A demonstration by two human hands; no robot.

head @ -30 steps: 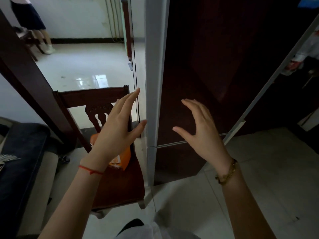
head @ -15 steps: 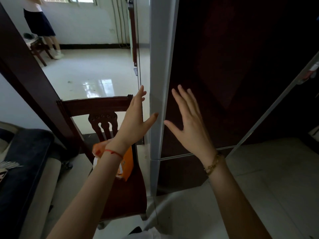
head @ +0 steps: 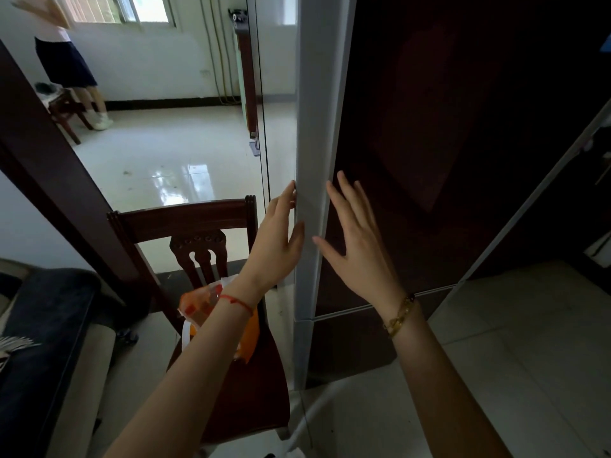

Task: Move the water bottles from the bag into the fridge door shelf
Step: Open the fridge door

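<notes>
A tall dark-red fridge [head: 429, 160] with a pale grey side edge [head: 314, 127] stands in front of me, its doors closed. My left hand [head: 276, 239] is open, fingertips touching the grey edge from the left side. My right hand [head: 357, 246] is open, fingers spread, at the dark door face just right of that edge. An orange and white plastic bag [head: 205, 305] lies on the seat of a wooden chair [head: 185, 223] to the left of the fridge, partly hidden by my left forearm. No bottles show.
A dark sofa [head: 36, 342] fills the lower left. A dark wooden post [head: 59, 180] slants up behind the chair. A person stands by a stool [head: 66, 110] at the far left. Pale tiled floor [head: 512, 342] lies to the right of the fridge.
Both hands have risen and closed in on the fridge's left edge; the left hand now touches the grey side, and the right hand has moved up to the door face.
</notes>
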